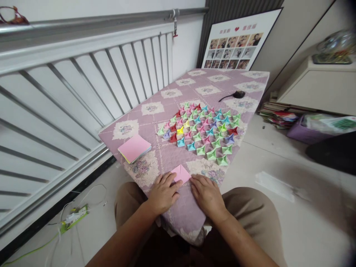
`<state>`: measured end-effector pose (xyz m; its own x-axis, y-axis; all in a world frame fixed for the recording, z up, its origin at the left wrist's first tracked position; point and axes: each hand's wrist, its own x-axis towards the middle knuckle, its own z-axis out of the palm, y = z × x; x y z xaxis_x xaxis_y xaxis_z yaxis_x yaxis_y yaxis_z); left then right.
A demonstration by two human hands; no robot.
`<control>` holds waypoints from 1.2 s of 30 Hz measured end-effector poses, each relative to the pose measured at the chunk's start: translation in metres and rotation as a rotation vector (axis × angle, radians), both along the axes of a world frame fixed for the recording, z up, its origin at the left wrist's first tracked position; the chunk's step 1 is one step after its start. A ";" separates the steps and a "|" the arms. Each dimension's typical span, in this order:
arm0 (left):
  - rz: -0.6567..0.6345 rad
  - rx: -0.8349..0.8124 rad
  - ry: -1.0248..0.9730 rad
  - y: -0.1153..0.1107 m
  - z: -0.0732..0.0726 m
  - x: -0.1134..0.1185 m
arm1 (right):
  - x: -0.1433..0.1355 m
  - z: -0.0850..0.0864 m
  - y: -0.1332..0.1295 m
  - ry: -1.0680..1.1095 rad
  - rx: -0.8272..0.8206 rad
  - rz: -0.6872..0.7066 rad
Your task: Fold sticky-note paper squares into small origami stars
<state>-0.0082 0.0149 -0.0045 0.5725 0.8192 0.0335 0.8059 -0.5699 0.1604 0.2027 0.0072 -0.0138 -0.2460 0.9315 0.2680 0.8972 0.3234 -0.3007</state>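
A pink sheet of origami paper (182, 173), folded into a small square and turned like a diamond, lies on the tablecloth in front of me. My left hand (164, 193) rests over its left corner, fingers stretched out and pressing it flat. At its right corner my right hand (207, 193) touches the edge with its fingertips, fingers extended. A stack of square coloured paper (135, 148), pink on top, sits to the left. Beyond my hands stand rows of folded paper pieces (200, 129) in green, pink, blue, red and yellow.
The table (191, 217) narrows toward me under a purple floral cloth. A black object with a cable (238, 94) lies at the far right. A white radiator (83, 92) runs along the left. A power strip (75, 218) is on the floor; a photo board (239, 44) leans behind.
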 end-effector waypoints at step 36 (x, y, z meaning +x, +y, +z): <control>0.013 0.021 -0.097 -0.001 -0.001 -0.003 | -0.030 -0.013 0.043 0.395 -0.073 -0.143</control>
